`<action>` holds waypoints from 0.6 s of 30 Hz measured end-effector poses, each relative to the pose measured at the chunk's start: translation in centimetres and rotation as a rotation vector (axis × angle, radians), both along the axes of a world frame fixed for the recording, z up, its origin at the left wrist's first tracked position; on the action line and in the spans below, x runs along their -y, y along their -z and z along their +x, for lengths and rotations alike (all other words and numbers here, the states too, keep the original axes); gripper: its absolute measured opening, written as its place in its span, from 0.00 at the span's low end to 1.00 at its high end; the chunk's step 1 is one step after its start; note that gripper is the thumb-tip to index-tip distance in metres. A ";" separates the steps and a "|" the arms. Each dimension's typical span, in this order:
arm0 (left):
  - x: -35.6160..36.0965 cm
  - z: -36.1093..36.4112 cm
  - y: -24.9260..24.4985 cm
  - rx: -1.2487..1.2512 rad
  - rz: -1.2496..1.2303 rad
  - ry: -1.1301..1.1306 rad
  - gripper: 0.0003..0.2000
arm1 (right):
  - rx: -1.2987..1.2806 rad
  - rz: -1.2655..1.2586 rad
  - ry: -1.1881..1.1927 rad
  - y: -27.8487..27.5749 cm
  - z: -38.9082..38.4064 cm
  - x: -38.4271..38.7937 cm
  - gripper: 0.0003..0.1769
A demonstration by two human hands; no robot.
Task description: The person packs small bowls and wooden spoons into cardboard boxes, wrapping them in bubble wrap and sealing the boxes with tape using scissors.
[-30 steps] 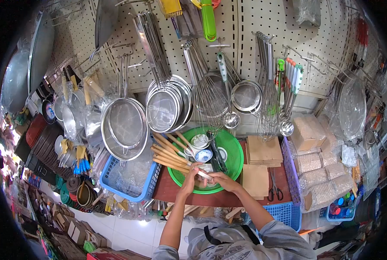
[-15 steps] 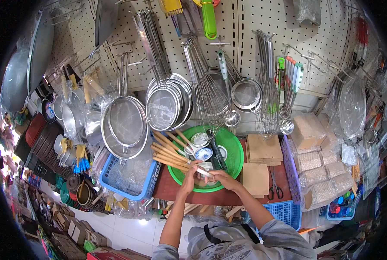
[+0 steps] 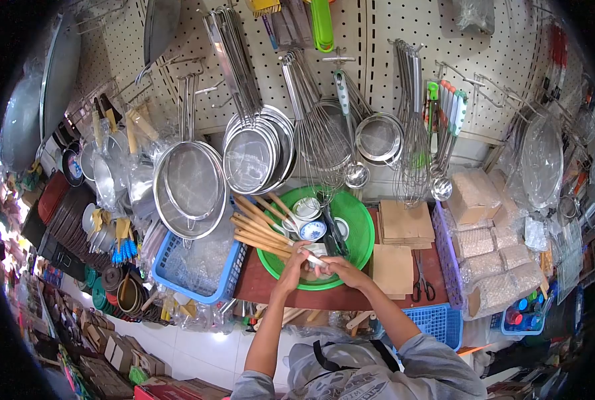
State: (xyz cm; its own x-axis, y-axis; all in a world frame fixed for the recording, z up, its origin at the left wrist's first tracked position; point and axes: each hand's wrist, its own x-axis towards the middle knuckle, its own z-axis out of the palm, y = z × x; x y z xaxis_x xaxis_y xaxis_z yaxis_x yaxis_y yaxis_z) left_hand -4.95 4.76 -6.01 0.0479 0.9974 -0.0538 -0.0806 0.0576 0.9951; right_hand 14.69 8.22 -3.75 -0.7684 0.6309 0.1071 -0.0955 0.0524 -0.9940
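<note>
Left of the green basin [image 3: 364, 233], a blue basket [image 3: 197, 267] sat on the tabletop [image 3: 257, 290], and a bundle of wooden handles [image 3: 261, 230] leaned over the basin's rim. Above its near edge the left hand [image 3: 293, 263] pinched a white-tipped stick [image 3: 313, 258] by the shaft, and the right hand [image 3: 341, 268] closed around its white end. Steadying the shaft while working the tip, clear of the small bowls [image 3: 312, 230], looked soundest. Paper bags [image 3: 392, 267] and scissors [image 3: 422, 283] lay further right.
</note>
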 end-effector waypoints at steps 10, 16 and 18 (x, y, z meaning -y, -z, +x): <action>1.0 1.4 -2.1 -0.211 0.154 -0.069 0.23 | 0.011 0.136 0.147 2.0 -0.8 -0.9 0.16; 1.1 1.3 -1.5 -0.405 0.196 -0.062 0.27 | 0.031 0.063 0.131 1.9 -0.8 -1.0 0.20; 1.0 1.3 -1.3 -0.359 0.182 -0.076 0.27 | 0.043 0.001 0.097 2.1 -0.6 -1.2 0.20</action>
State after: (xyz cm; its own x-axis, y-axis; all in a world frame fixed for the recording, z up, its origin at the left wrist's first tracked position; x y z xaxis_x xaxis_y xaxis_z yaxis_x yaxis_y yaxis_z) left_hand -3.65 3.74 -4.71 -0.0160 0.9922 0.1238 0.2762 -0.1146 0.9542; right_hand 14.12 9.37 -5.88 -0.7076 0.7025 0.0760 -0.0477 0.0599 -0.9971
